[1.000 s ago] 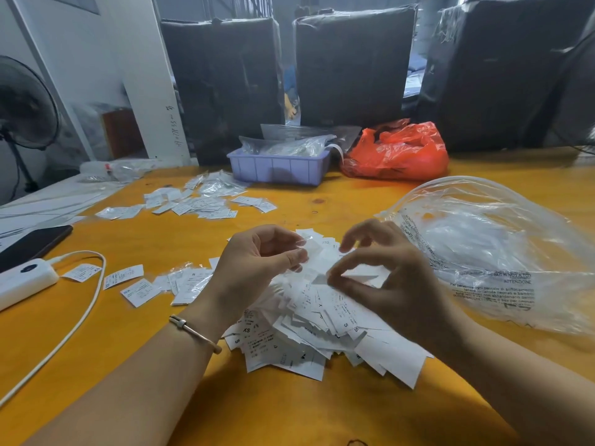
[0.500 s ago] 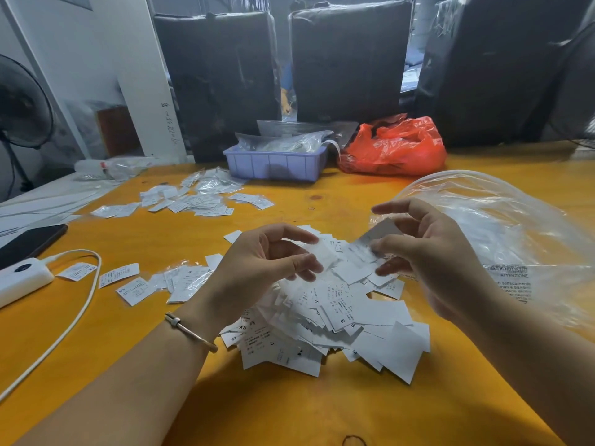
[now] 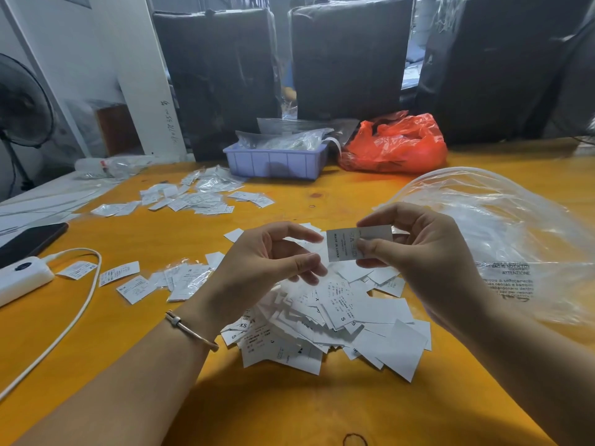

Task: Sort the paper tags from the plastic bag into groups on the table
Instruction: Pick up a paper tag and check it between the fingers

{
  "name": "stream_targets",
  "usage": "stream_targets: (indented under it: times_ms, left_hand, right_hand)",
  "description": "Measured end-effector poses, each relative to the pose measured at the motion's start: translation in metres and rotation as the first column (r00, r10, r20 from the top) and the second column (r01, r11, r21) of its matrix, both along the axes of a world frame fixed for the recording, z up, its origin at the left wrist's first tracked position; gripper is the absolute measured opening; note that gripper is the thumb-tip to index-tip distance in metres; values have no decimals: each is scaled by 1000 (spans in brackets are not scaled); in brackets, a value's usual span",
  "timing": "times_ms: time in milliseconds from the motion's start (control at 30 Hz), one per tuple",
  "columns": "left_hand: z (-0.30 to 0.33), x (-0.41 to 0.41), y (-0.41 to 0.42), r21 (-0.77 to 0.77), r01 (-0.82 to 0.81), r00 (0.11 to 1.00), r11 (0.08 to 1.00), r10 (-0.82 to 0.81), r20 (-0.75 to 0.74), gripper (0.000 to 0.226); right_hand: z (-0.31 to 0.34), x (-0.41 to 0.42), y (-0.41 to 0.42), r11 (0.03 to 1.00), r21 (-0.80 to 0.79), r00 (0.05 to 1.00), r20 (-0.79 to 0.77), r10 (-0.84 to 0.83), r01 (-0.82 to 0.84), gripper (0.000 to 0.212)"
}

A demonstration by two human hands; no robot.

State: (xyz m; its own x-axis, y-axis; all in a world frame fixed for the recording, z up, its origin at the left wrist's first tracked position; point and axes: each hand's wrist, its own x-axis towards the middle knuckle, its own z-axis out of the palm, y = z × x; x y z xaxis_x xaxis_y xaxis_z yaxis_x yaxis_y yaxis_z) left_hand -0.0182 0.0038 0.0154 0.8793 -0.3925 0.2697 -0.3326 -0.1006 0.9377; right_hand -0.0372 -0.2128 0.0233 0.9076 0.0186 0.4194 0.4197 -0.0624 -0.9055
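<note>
Hands raised over an orange counter (image 3: 161,365) — the left hand (image 3: 257,268) hovers with fingers loosely curled and, as far as the view shows, nothing pinched; the right hand (image 3: 428,259) pinches a single paper tag (image 3: 346,244) between thumb and fingertips, held up for reading. At far left, a few small groups of tags (image 3: 128,278) lie sorted, with more spread further back (image 3: 196,199). Beneath the hands, a large unsorted heap (image 3: 335,323) awaits — most of the job appears to remain. At right, the clear plastic bag (image 3: 502,239) lies slumped and apparently emptied.
</note>
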Motion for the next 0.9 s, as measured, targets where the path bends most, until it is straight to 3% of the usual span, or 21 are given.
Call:
stream_targets:
  times_ms: [267, 600, 767, 900]
  left_hand:
    - [0, 0, 0, 13, -12, 1000, 1000, 12, 6, 28]
    - [-1, 0, -2, 93, -19, 1000, 996, 19, 8, 31]
    - [-1, -1, -5, 120, -28, 999, 992, 25, 31, 30]
    - [0, -1, -5, 54, -63, 998, 997, 62, 19, 28]
  right_hand:
    - [0, 0, 0, 998, -60, 999, 9, 31, -31, 20]
    - [-5, 3, -2, 971, -194, 988, -91, 122, -138, 15]
    - [-8, 4, 0, 973, -158, 983, -100, 153, -167, 24]
    - [-8, 8, -2, 992, -18, 986, -117, 120, -123, 12]
